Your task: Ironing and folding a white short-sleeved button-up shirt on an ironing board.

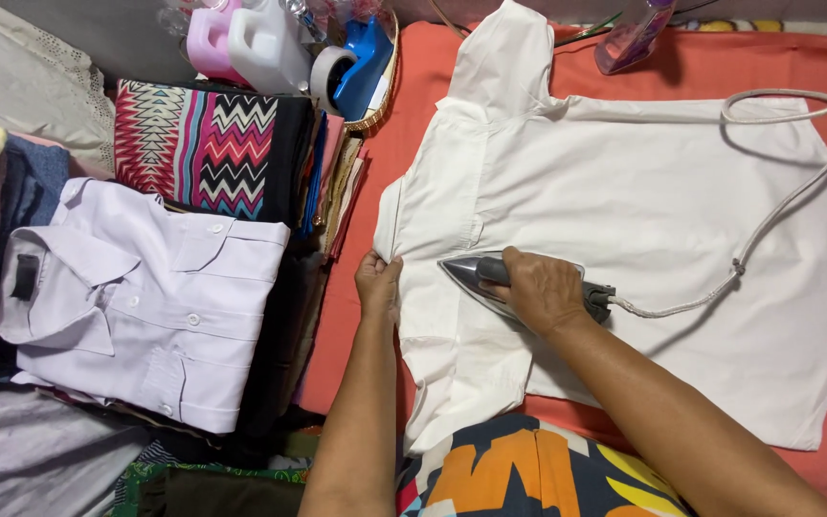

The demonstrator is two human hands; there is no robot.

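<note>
A white short-sleeved shirt point(643, 211) lies flat on an orange pad point(404, 86). My right hand point(540, 287) grips the handle of a grey iron point(476, 274), whose pointed tip faces left on the shirt near its collar. My left hand point(377, 283) pinches the shirt's left edge at the collar, holding the cloth taut. The iron's pale cord point(787, 206) runs right across the shirt and loops at the far right.
Left of the pad sits a folded lilac shirt point(141, 297) on a stack of clothes, with a zigzag-patterned cloth point(208, 144) behind it. A basket point(375, 115) with bottles and tape stands at the back. A spray bottle point(629, 38) lies at the top.
</note>
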